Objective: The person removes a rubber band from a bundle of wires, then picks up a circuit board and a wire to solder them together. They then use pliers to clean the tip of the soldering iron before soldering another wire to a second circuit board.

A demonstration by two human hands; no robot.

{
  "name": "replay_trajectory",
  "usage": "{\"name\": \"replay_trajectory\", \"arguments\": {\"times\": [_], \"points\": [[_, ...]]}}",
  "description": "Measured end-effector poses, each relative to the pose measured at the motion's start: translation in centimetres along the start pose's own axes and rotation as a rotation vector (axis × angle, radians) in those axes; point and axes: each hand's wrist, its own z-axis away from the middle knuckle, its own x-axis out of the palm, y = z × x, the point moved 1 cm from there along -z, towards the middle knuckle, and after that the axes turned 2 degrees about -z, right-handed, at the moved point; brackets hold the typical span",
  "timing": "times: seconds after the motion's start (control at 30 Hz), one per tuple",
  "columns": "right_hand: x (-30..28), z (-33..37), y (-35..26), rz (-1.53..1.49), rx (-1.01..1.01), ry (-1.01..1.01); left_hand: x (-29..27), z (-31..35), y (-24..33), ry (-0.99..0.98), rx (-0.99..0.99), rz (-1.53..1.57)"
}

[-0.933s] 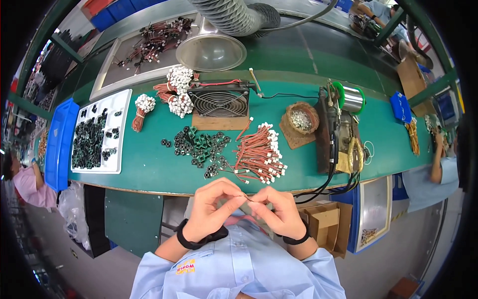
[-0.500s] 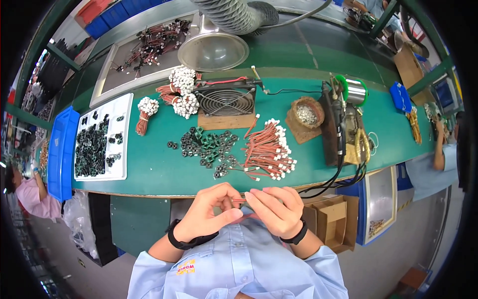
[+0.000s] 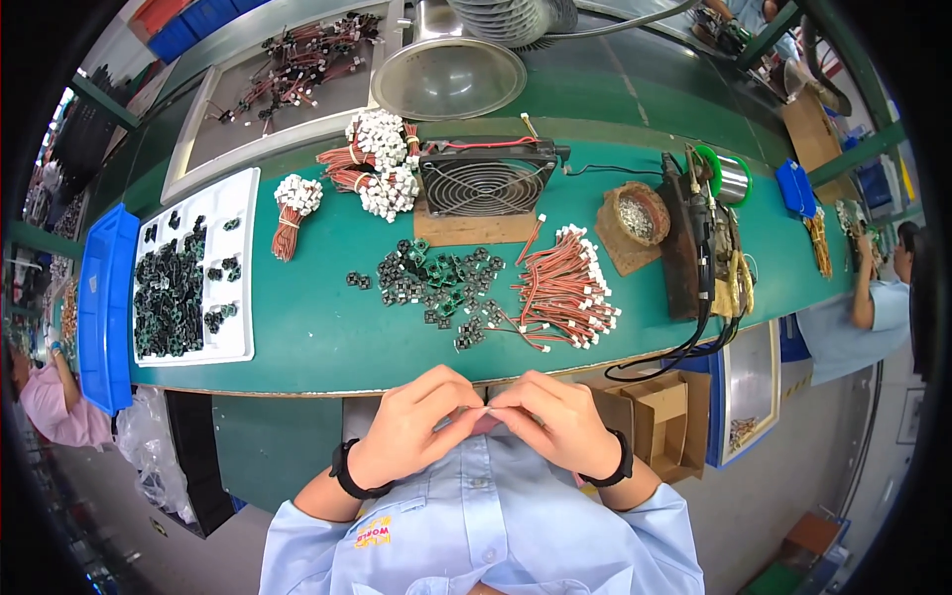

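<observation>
My left hand (image 3: 416,428) and my right hand (image 3: 560,424) meet fingertip to fingertip just in front of the table's near edge, before my shirt. Both are closed in a pinch on a thin red wire lead (image 3: 485,425), mostly hidden by the fingers. Beyond them on the green table lies a fanned pile of red wire leads (image 3: 560,288) with white connectors. To its left is a heap of small black-and-green parts (image 3: 436,278), with a few strays around it.
A white tray (image 3: 243,307) of similar parts and a blue bin (image 3: 107,297) stand left. Banded wire bundles (image 3: 290,223) lie behind, beside a fan (image 3: 486,183). Rightward are a bowl of metal bits (image 3: 635,220), a solder spool (image 3: 732,180) and dark cables (image 3: 684,347).
Both hands have drawn together so their fingertips meet, covering the red wire that showed between them. The view has shifted slightly, so the table things appear farther right.
</observation>
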Motion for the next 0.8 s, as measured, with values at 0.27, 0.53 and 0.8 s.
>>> {"name": "replay_trajectory", "arguments": {"times": [0.27, 0.53, 0.8], "points": [[-1.3, -0.1, 0.7, 0.196, -0.017, -0.189, 1.1, -0.5, 0.0, -0.135, 0.164, -0.298], [-1.6, 0.4, 1.1, 0.055, 0.041, -0.226, 1.6, -0.8, 0.1, -0.257, 0.255, -0.423], [-1.8, 0.4, 1.5, -0.095, 0.063, -0.195, 1.2, -1.2, 0.8, -0.379, 0.413, -0.666]]}}
